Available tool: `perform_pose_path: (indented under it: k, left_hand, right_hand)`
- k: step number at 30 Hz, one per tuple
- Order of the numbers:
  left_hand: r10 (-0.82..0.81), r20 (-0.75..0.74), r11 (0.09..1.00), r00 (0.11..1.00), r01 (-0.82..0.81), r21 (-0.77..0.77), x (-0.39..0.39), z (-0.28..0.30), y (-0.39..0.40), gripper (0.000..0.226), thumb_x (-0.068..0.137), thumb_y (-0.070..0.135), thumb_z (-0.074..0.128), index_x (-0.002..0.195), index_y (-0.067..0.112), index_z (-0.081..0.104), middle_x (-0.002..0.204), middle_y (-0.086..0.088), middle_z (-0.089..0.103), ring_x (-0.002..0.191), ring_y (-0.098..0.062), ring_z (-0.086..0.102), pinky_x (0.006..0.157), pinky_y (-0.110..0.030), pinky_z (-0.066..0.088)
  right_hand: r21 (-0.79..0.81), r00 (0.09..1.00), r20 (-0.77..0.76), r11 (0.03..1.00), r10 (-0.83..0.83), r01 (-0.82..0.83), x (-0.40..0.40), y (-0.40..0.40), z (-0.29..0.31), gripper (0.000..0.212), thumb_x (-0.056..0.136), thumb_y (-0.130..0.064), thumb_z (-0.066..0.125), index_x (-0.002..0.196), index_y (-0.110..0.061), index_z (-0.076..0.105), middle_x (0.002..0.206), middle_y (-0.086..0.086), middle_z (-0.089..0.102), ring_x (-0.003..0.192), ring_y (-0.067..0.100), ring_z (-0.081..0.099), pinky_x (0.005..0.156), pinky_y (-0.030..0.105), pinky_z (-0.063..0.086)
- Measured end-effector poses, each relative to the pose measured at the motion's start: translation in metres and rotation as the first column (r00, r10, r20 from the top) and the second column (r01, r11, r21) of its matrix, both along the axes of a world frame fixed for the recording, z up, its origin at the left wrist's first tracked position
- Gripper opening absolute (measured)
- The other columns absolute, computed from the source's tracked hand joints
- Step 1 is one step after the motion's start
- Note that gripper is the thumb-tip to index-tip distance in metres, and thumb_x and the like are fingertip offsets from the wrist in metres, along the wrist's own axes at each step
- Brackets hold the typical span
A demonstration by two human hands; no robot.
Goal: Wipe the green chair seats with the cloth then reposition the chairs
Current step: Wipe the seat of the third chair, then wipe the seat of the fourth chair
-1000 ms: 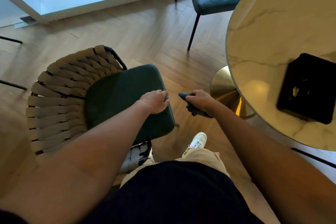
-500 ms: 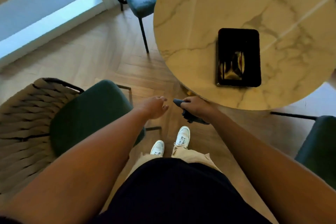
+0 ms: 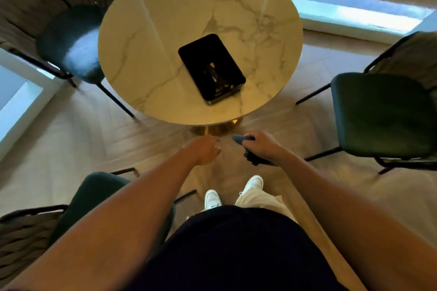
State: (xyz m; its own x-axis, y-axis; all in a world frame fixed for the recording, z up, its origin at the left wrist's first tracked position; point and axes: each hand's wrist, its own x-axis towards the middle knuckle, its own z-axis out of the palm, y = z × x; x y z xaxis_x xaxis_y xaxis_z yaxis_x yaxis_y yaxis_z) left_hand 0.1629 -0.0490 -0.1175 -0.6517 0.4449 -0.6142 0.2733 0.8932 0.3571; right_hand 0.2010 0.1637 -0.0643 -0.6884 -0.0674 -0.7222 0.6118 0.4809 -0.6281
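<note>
A dark cloth [image 3: 251, 153] is gripped in the right hand [image 3: 261, 146], while the left hand [image 3: 204, 150] is held relaxed and empty above the floor [image 3: 78, 139] before the table [image 3: 151, 30].

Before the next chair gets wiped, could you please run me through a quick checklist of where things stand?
1. Cloth in right hand: ok, gripped.
2. Left hand free: ok, holds nothing.
3. Right-side chair's green seat uncovered: ok.
4. Floor path to that chair: ok, nothing in the way.
5. Seat within reach: not ok, both hands hover apart from it.
6. Seat near the left arm already wiped: cannot tell.
</note>
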Motion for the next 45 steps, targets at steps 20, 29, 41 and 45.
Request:
perform_pose_path:
  k: [20, 29, 41, 45]
  left_hand:
    - [-0.260, 0.028, 0.961, 0.965, 0.262, -0.091, 0.004, -0.001, 0.337, 0.050, 0.104, 0.043, 0.046, 0.151, 0.025, 0.042, 0.154, -0.004, 0.046, 0.139, -0.025, 0.047, 0.113, -0.042, 0.041]
    - [-0.411, 0.005, 0.911, 0.912, 0.411, -0.030, -0.002, -0.003, 0.469, 0.048, 0.106, 0.037, 0.048, 0.151, 0.024, 0.043, 0.154, -0.005, 0.047, 0.137, -0.027, 0.049, 0.111, -0.040, 0.042]
    - [-0.563, 0.119, 0.824, 0.818, 0.567, 0.003, -0.088, -0.045, 0.588, 0.048, 0.106, 0.037, 0.048, 0.152, 0.024, 0.043, 0.154, -0.005, 0.047, 0.139, -0.027, 0.048, 0.114, -0.043, 0.040]
    - [-0.542, 0.153, 0.839, 0.827, 0.543, 0.034, -0.117, -0.061, 0.614, 0.048, 0.105, 0.038, 0.049, 0.151, 0.024, 0.045, 0.153, -0.004, 0.049, 0.139, -0.026, 0.049, 0.113, -0.043, 0.042]
  right_hand:
    - [0.169, 0.952, -0.001, 0.938, -0.306, 0.302, 0.048, 0.336, 0.000, 0.026, 0.100, -0.025, 0.057, 0.101, -0.004, 0.072, 0.090, 0.013, 0.073, 0.073, 0.025, 0.071, 0.059, 0.029, 0.057]
    - [0.179, 0.865, 0.004, 0.852, -0.501, 0.493, 0.064, 0.455, -0.018, 0.025, 0.089, -0.036, 0.058, 0.086, -0.016, 0.072, 0.089, 0.011, 0.073, 0.084, 0.033, 0.073, 0.083, 0.052, 0.060]
    - [0.200, 0.758, 0.068, 0.754, -0.648, 0.626, 0.005, 0.530, -0.040, 0.025, 0.099, -0.030, 0.053, 0.110, -0.013, 0.068, 0.103, 0.009, 0.068, 0.098, 0.028, 0.066, 0.095, 0.050, 0.055]
    - [0.185, 0.723, 0.085, 0.724, -0.685, 0.664, -0.018, 0.547, -0.062, 0.025, 0.103, -0.030, 0.051, 0.113, -0.013, 0.066, 0.104, 0.007, 0.065, 0.093, 0.019, 0.062, 0.087, 0.036, 0.052]
